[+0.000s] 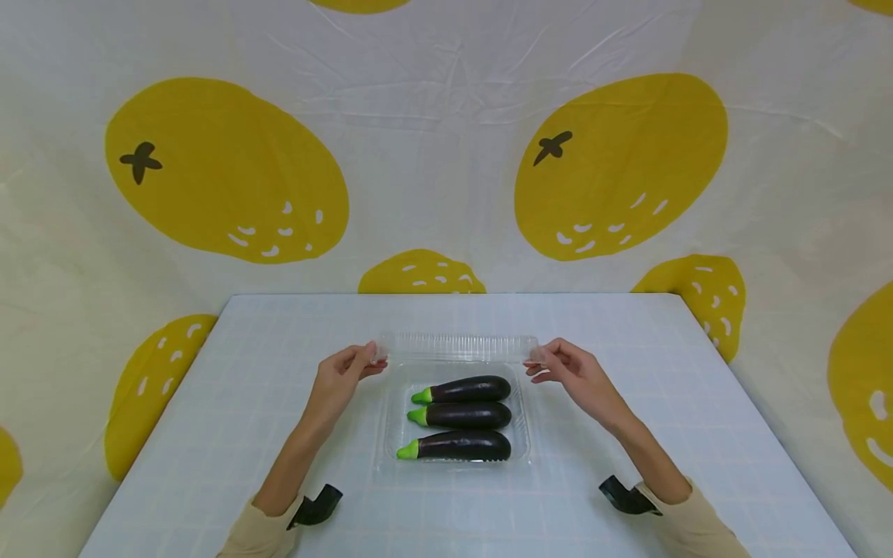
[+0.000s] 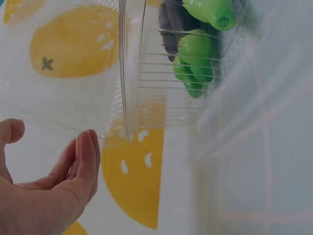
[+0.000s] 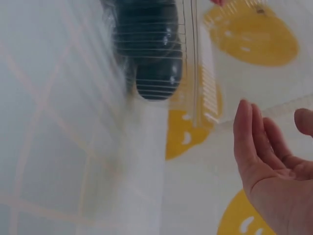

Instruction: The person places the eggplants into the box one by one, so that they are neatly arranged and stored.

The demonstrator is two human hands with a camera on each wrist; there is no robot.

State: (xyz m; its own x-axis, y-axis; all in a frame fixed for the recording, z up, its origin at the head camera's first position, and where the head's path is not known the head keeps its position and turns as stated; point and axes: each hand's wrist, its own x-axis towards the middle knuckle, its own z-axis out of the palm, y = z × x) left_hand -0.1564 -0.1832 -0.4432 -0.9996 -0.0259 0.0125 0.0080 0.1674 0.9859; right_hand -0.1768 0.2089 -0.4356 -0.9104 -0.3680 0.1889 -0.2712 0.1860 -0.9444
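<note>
A clear plastic clamshell box [image 1: 386, 434] sits on the table with its ribbed lid [image 1: 456, 346] raised at the far side. Three dark eggplants [image 1: 469, 415] lie side by side inside, green stem ends to the left; those green ends [image 2: 195, 51] show through the box wall in the left wrist view. My left hand [image 1: 342, 376] is at the lid's left end, thumb and fingers apart, fingertips [image 2: 90, 139] right at its edge. At the right end, my right hand [image 1: 575, 376] has its fingertips [image 3: 243, 110] by the lid's edge, the thumb spread away.
The box stands mid-table on a pale checked cloth [image 1: 279, 418]. Behind the table's far edge hangs a white curtain [image 1: 432, 194] printed with large yellow fruit. A black wrist mount [image 1: 317, 506] sits at the left sleeve, another black mount [image 1: 628, 496] at the right.
</note>
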